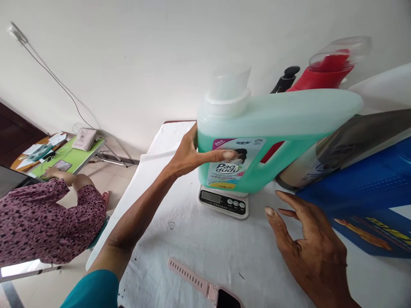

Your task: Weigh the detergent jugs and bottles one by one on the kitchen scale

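Observation:
A translucent jug of green liquid (282, 111) with a white cap and a "Pao dudu" label stands on a small white digital scale (223, 204). My left hand (195, 156) is around the jug's left end, its thumb across the label and its other fingers mostly hidden behind. Low on the right, my right hand (308, 244) is open with thumb and fingers apart, near the jug's base and not touching it. On the white cloth nearer to me lies a pink-strapped smartwatch (205, 286), cut off by the lower edge.
Behind the jug are a red-topped bottle (324, 77) and a black pump top (287, 77). To the right stand a brown-and-white container (321, 154) and a blue package (359, 175). At the left, a seated person (54, 218) is beside a green table (73, 160).

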Demonstrator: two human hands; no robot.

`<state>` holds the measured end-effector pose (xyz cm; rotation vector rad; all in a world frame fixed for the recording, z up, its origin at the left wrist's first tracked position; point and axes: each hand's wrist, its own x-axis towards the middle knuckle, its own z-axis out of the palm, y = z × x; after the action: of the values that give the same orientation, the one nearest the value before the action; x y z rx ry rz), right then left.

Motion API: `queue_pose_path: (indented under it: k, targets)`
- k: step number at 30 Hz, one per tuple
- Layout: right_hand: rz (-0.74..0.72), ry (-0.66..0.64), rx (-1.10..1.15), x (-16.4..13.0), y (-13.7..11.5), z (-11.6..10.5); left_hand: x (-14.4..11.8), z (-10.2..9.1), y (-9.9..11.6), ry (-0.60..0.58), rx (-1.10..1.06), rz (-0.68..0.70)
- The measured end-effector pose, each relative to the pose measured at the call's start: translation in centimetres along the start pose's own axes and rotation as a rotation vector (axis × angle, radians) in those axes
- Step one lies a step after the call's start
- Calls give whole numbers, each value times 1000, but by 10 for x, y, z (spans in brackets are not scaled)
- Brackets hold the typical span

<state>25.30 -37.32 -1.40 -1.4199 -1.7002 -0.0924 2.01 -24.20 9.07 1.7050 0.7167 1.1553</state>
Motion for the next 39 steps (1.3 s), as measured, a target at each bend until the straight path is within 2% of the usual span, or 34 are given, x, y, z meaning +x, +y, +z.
queue_pose_path:
  k: [2, 4, 5, 7, 9, 11, 14, 18, 21, 26, 30, 34, 36, 39]
  targets:
    - [-12, 8, -16, 1, 2, 1, 4, -13, -13, 42, 2, 61]
    - [-12, 15, -26, 2, 4, 2, 13, -30, -34, 108, 60, 57]
    - [-6, 19, -33, 3, 4, 2, 18, -40, -48, 155, 133, 11]
    - [8, 23, -48, 3, 2, 3, 30, -59, -79, 237, 457, -112]
    - [25, 18, -65, 2, 0, 3, 41, -74, -110, 209, 844, -350]
    - [46, 7, -77, -1, -1, 3, 53, -84, -137, 112, 1099, -528]
    - [119, 5, -79, -7, 2, 4, 70, -93, -164, -27, 1225, -684]
    - [252, -31, -58, -15, 8, 6, 91, -104, -181, -69, 1245, -740]
    - [260, -45, -48, -17, 7, 5, 101, -114, -188, -63, 1239, -752]
    - [139, -36, -89, -16, 2, -5, 104, -126, -192, -8, 1251, -721]
    - [143, -40, -117, -23, 4, -15, 96, -144, -177, 114, 1263, -817]
    - [218, -54, -53, -36, 11, -15, 76, -168, -152, 311, 1313, -901]
    - [247, -56, -18, -41, 14, -11, 61, -172, -137, 396, 1328, -820]
    - [244, -50, 22, -43, 15, -4, 32, -156, -110, 474, 1183, -486]
